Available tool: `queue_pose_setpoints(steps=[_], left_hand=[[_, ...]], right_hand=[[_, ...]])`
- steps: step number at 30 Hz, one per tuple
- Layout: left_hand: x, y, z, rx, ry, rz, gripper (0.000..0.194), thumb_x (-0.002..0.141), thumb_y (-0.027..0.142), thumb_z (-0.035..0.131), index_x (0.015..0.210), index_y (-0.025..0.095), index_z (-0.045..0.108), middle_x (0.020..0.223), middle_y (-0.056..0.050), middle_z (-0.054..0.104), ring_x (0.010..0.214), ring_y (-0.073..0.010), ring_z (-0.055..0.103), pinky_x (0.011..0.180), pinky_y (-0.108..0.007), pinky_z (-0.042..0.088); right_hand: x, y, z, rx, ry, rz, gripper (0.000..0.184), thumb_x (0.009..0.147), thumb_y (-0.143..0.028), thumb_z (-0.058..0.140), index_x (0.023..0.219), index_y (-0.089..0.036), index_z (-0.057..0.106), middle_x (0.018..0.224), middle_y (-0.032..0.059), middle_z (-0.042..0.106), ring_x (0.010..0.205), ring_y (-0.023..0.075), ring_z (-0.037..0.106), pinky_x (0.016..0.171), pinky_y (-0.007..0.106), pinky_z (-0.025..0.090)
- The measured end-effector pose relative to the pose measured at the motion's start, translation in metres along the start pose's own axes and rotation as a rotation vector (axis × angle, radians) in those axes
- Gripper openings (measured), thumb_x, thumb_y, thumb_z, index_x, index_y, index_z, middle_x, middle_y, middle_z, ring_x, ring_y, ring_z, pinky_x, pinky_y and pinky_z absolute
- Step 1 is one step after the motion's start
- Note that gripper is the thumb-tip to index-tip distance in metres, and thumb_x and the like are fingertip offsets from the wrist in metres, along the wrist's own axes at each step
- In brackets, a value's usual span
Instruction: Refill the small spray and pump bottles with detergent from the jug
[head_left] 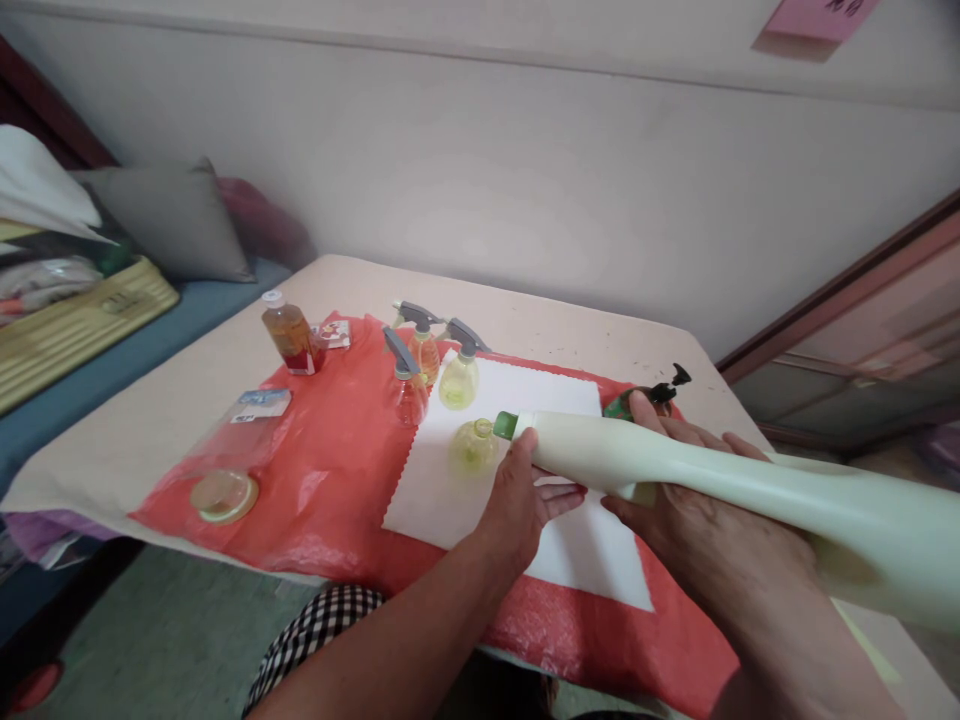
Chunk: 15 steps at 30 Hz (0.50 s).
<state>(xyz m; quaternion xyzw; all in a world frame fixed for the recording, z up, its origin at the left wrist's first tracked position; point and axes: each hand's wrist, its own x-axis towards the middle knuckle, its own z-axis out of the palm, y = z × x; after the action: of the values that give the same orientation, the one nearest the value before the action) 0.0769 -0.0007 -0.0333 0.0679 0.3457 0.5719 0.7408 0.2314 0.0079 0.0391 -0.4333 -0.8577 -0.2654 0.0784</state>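
Observation:
A long pale green jug (622, 447) lies tilted across the right side, its narrow mouth pointing left. My left hand (517, 500) grips the neck, thumb on the near side and fingers stretched out beneath. My right hand (697, 500) holds the body from below, its fingers showing behind the jug. The green spout tip is at the open neck of a round yellow-green bottle (471, 452), which stands on a white sheet (431, 500) without a spray head. Whether liquid is flowing I cannot tell.
Three spray bottles with grey triggers, yellow (459, 385), orange (425, 358) and red (409, 402), stand behind. Red plastic (322, 460) covers part of the table. A brown bottle (289, 335), a clear round container (223, 497) and a green pump bottle (622, 402) surround it.

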Motion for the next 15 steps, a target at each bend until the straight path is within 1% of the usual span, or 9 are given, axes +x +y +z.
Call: queue_pose_setpoints(steps=[7,12,15], left_hand=[[-0.0011,0.0013,0.0004,0.007,-0.010,-0.004,0.055,0.089,0.060,0.051,0.124,0.018,0.056,0.112,-0.014,0.067,0.085,-0.0260,0.072,0.095,-0.047,0.054],[-0.0010,0.0012,0.0004,-0.009,-0.003,-0.006,0.057,0.089,0.059,0.053,0.127,0.016,0.055,0.115,-0.017,0.065,0.084,-0.0260,0.072,0.095,-0.047,0.053],[0.0002,0.0006,0.0003,-0.007,0.004,-0.007,0.057,0.089,0.060,0.052,0.127,0.017,0.055,0.116,-0.016,0.065,0.083,-0.0255,0.072,0.094,-0.048,0.054]], right_hand=[[0.0001,-0.0002,-0.0004,0.018,-0.006,-0.001,0.081,0.095,-0.036,0.054,0.158,-0.007,0.012,0.136,0.0266,0.055,0.121,0.0396,0.055,0.103,0.059,0.039],[0.0016,0.0000,-0.0012,0.013,0.027,0.008,0.083,0.094,-0.038,0.054,0.158,-0.006,0.013,0.133,0.0264,0.057,0.116,0.0396,0.058,0.101,0.057,0.042],[0.0018,0.0000,-0.0022,0.006,0.015,-0.001,0.083,0.094,-0.038,0.054,0.158,-0.005,0.011,0.132,0.0267,0.057,0.117,0.0396,0.057,0.101,0.057,0.041]])
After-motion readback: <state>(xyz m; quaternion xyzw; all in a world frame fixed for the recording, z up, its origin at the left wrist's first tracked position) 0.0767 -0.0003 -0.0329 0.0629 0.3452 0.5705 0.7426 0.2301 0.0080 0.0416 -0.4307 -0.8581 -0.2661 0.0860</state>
